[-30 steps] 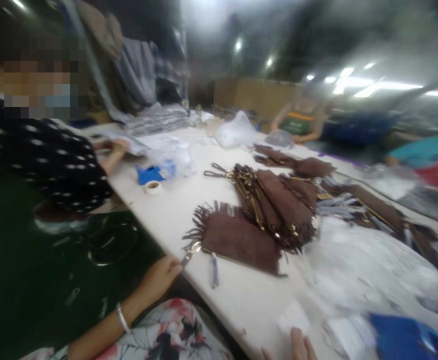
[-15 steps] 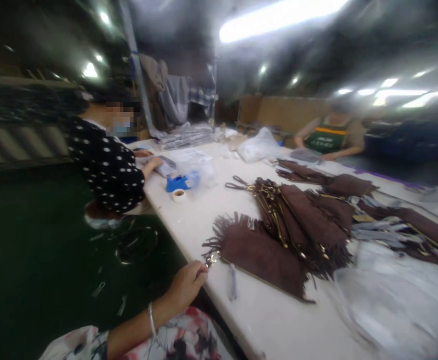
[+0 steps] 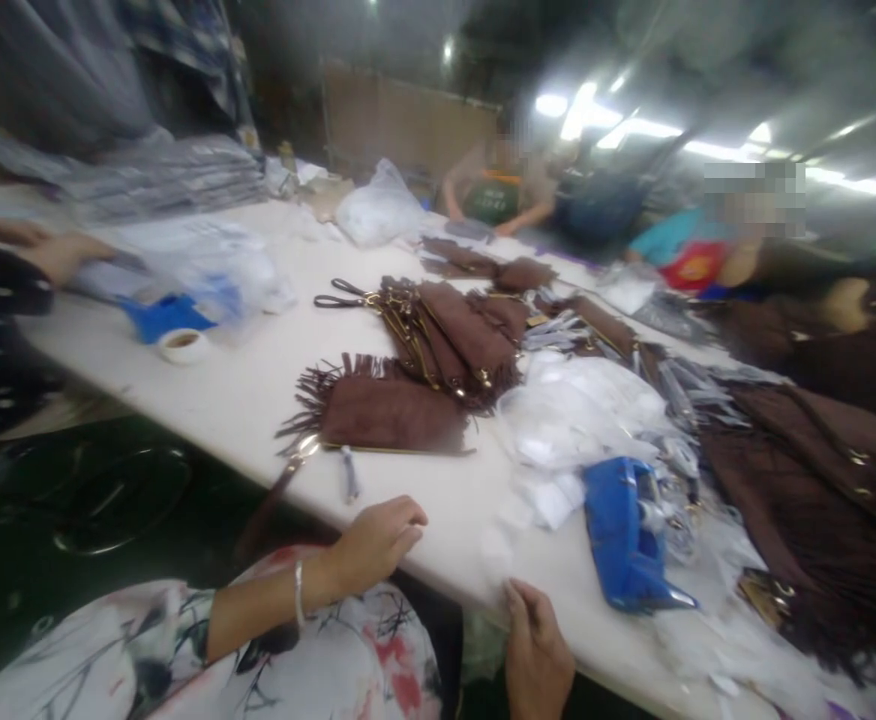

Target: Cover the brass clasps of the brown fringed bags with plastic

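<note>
My left hand (image 3: 382,545) hovers at the near table edge, fingers curled together with nothing visible in them. Just beyond it lies a brown fringed pouch (image 3: 393,415), its metal clasp (image 3: 303,447) and brown strap (image 3: 262,525) hanging over the edge. A small grey tassel-like piece (image 3: 349,475) rests beside the pouch. My right hand (image 3: 535,650) is at the table edge further right, thumb and fingers pressed together. A blurred white scrap (image 3: 499,555) lies at its fingertips; whether it is pinched I cannot tell.
A blue tape dispenser (image 3: 622,535) stands among crumpled white plastic (image 3: 588,410). More brown fringed pouches (image 3: 453,330) are piled mid-table, with larger brown bags (image 3: 820,480) at right. A tape roll (image 3: 183,345) and another blue dispenser (image 3: 160,318) sit left. Co-workers sit around the table.
The view has swung right. My left hand has let go of the pouch's clasp end and moved right of it. My right hand has come into view, and the strap now droops off the edge.
</note>
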### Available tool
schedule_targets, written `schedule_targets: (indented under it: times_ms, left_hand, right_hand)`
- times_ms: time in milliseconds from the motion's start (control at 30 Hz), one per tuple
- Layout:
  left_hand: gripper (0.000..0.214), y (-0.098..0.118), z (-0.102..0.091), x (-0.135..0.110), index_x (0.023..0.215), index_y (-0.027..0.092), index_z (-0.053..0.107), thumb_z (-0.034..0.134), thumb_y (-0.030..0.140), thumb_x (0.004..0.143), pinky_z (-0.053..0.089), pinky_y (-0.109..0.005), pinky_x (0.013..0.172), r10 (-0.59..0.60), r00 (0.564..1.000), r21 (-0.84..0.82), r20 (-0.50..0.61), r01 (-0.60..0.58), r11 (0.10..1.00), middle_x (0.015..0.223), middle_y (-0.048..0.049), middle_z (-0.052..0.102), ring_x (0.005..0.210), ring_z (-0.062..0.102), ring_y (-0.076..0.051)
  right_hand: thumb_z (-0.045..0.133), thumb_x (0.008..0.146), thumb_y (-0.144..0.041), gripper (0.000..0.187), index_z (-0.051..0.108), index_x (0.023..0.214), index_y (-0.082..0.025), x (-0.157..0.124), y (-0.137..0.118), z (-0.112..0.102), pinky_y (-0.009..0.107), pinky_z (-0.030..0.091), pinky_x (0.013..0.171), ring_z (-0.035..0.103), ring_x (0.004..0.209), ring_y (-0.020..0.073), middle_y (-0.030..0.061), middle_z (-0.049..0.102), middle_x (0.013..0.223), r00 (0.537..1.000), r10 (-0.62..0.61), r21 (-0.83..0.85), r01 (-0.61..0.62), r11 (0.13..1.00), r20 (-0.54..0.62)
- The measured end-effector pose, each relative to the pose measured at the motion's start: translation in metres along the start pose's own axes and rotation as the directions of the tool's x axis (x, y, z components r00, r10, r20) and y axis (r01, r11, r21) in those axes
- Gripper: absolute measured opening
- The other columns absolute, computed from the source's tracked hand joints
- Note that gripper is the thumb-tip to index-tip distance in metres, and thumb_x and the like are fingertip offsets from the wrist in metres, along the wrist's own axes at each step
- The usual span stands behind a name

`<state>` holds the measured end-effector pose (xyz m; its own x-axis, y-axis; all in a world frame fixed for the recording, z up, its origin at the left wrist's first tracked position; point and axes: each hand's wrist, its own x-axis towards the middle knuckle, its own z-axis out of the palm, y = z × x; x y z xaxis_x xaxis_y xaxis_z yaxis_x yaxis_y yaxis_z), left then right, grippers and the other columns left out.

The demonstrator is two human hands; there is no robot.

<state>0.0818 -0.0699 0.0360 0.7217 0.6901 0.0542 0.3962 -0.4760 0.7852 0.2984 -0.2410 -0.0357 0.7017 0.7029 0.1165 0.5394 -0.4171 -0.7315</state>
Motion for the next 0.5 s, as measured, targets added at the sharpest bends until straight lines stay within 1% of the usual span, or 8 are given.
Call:
schedule_targets:
  times_ms: [33, 100, 167, 267, 367, 433, 467, 500]
  left_hand:
    - [0.02, 0.004, 0.008, 0.004, 0.101, 0.018, 0.06, 0.042, 0.02, 0.093, 0.044, -0.03, 0.088, 0.041, 0.999, 0.004, 0.025, -0.041, 0.999, 0.1, -0.005, 0.063, 0.095, 0.058, -0.019]
    - [0.02, 0.012, 0.022, 0.012, 0.104, 0.018, 0.059, 0.043, 0.018, 0.092, 0.045, -0.03, 0.089, 0.106, 0.992, 0.006, 0.063, -0.107, 0.994, 0.104, -0.0057, 0.063, 0.098, 0.058, -0.02]
    - [0.023, 0.016, 0.033, 0.021, 0.11, 0.017, 0.057, 0.046, 0.016, 0.09, 0.044, -0.03, 0.093, 0.153, 0.985, -0.008, 0.076, -0.152, 0.988, 0.109, -0.0068, 0.062, 0.102, 0.058, -0.02]
    - [0.038, 0.021, 0.045, 0.038, 0.123, 0.018, 0.05, 0.049, 0.013, 0.086, 0.044, -0.031, 0.098, 0.215, 0.971, -0.057, 0.1, -0.21, 0.976, 0.123, -0.0086, 0.057, 0.106, 0.057, -0.02]
    - [0.056, 0.029, 0.053, 0.057, 0.135, 0.019, 0.042, 0.051, 0.011, 0.081, 0.046, -0.031, 0.096, 0.244, 0.954, -0.096, 0.174, -0.23, 0.968, 0.139, -0.0098, 0.048, 0.102, 0.059, -0.019]
    - [0.062, 0.038, 0.057, 0.065, 0.137, 0.021, 0.042, 0.055, 0.012, 0.078, 0.048, -0.032, 0.093, 0.233, 0.943, -0.109, 0.238, -0.213, 0.971, 0.142, -0.0095, 0.046, 0.105, 0.06, -0.02]
    - [0.06, 0.043, 0.058, 0.067, 0.135, 0.022, 0.045, 0.056, 0.015, 0.077, 0.049, -0.031, 0.091, 0.223, 0.938, -0.117, 0.266, -0.198, 0.973, 0.139, -0.0086, 0.049, 0.107, 0.06, -0.021]
    - [0.053, 0.046, 0.058, 0.069, 0.13, 0.024, 0.052, 0.058, 0.018, 0.078, 0.05, -0.031, 0.089, 0.223, 0.928, -0.126, 0.298, -0.194, 0.973, 0.134, -0.0067, 0.054, 0.109, 0.059, -0.022]
  right_hand:
    - [0.05, 0.086, -0.063, 0.044, 0.069, 0.096, -0.024, 0.003, -0.002, -0.003, 0.031, 0.046, 0.081, 0.065, 0.092, 0.0234, 0.0021, 0.072, 0.097, 0.995, 0.103, 0.032, -0.103, 0.994, 0.016]
    - [0.056, 0.081, -0.063, 0.044, 0.068, 0.095, -0.023, 0.01, -0.003, -0.005, 0.031, 0.045, 0.08, 0.065, 0.092, 0.0241, 0.0013, 0.072, 0.095, 0.964, 0.265, 0.111, -0.267, 0.957, 0.031]
    - [0.061, 0.077, -0.063, 0.046, 0.067, 0.094, -0.021, 0.016, 0.0, -0.006, 0.031, 0.045, 0.081, 0.064, 0.091, 0.024, 0.0019, 0.072, 0.092, 0.942, 0.335, 0.221, -0.335, 0.916, 0.04]
    - [0.067, 0.072, -0.062, 0.048, 0.065, 0.093, -0.019, 0.022, 0.004, -0.005, 0.031, 0.047, 0.08, 0.064, 0.087, 0.0226, 0.0021, 0.071, 0.087, 0.936, 0.351, 0.348, -0.341, 0.873, 0.034]
    - [0.069, 0.068, -0.063, 0.056, 0.064, 0.099, -0.018, 0.025, 0.002, -0.006, 0.031, 0.05, 0.076, 0.065, 0.086, 0.023, 0.0028, 0.07, 0.088, 0.935, 0.35, 0.403, -0.345, 0.848, 0.064]
    - [0.067, 0.07, -0.065, 0.061, 0.064, 0.108, -0.018, 0.024, -0.006, -0.006, 0.032, 0.053, 0.074, 0.066, 0.088, 0.0251, 0.0044, 0.07, 0.092, 0.948, 0.302, 0.377, -0.318, 0.87, 0.103]
    - [0.066, 0.072, -0.066, 0.06, 0.064, 0.112, -0.02, 0.023, -0.011, -0.006, 0.033, 0.055, 0.073, 0.066, 0.091, 0.026, 0.0049, 0.07, 0.096, 0.959, 0.261, 0.338, -0.284, 0.897, 0.114]
    - [0.064, 0.076, -0.065, 0.056, 0.064, 0.114, -0.023, 0.022, -0.017, -0.004, 0.033, 0.056, 0.073, 0.065, 0.094, 0.0263, 0.0053, 0.07, 0.1, 0.971, 0.209, 0.284, -0.234, 0.93, 0.114]
